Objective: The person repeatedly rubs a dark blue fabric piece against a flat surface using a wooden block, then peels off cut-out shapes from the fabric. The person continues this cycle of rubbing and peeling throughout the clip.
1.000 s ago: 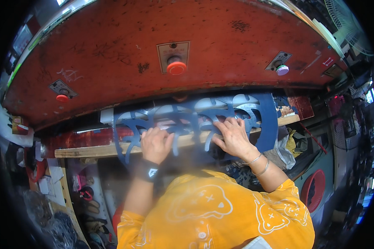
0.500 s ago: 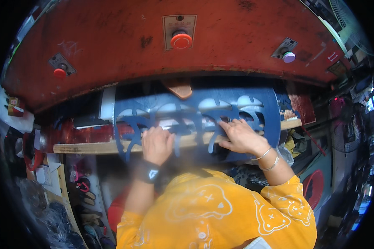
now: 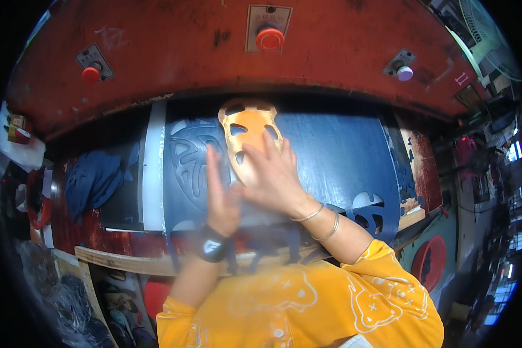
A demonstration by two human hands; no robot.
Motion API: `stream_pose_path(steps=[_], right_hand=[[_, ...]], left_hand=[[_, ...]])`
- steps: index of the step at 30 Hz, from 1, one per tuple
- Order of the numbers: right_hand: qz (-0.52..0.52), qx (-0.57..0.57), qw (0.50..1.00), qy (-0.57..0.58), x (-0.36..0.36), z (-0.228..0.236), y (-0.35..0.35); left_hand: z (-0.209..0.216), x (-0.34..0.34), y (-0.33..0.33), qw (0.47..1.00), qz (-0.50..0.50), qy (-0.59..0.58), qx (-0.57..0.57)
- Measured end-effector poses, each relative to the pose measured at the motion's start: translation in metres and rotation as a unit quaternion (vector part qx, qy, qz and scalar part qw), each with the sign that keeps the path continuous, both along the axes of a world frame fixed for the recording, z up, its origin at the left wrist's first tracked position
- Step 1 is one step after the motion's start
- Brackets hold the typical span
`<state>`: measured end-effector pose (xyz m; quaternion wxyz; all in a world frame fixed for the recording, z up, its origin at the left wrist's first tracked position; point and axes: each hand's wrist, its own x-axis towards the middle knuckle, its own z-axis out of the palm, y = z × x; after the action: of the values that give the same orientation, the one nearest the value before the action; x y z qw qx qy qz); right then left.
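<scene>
A tan, shoe-sole-shaped cutting die (image 3: pixel 253 123) with several dark openings lies on a blue sheet (image 3: pixel 336 151). My right hand (image 3: pixel 275 177) rests over its near part, fingers spread across the face and right edge. That hand hides the die's near end. Close by on the left is my left hand (image 3: pixel 221 203), its fingers stretched forward over the sheet and partly blurred. I see nothing held in it. Left of the die, curved cut lines form a patterned shape (image 3: pixel 192 153) in the sheet. Cut-out gaps (image 3: pixel 368 206) show along the sheet's near right.
A red machine body (image 3: pixel 180 52) spans the far side, bearing red buttons (image 3: pixel 270 39) and a pale purple button (image 3: pixel 405 73). Crumpled blue scraps (image 3: pixel 95 180) lie at left. A wooden rail (image 3: pixel 127 260) runs along the front edge. A red basket (image 3: pixel 429 261) stands lower right.
The cutting die, mostly hidden under the machine before, now shows almost whole. Both hands have moved from the sheet's near cut-out strip toward the die. The cut-out strip sits lower in view.
</scene>
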<state>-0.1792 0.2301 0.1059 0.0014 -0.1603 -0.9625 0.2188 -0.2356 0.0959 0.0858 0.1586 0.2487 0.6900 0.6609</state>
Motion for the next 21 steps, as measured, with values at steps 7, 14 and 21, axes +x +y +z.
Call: stream_pose_path(steps=[7, 14, 21], right_hand=[[-0.051, -0.251, 0.954, 0.156, 0.045, -0.001, 0.003], [-0.103, -0.727, 0.62, 0.277, 0.071, 0.012, 0.033], [-0.083, -0.032, 0.994, 0.069, 0.092, 0.026, 0.059]], left_hand=[[-0.012, 0.037, -0.025, 0.951, -0.103, 0.194, -0.218], [0.0, 0.056, -0.018, 0.851, -0.069, 0.336, -0.397], [0.002, 0.05, -0.016, 0.872, -0.09, 0.301, -0.376]])
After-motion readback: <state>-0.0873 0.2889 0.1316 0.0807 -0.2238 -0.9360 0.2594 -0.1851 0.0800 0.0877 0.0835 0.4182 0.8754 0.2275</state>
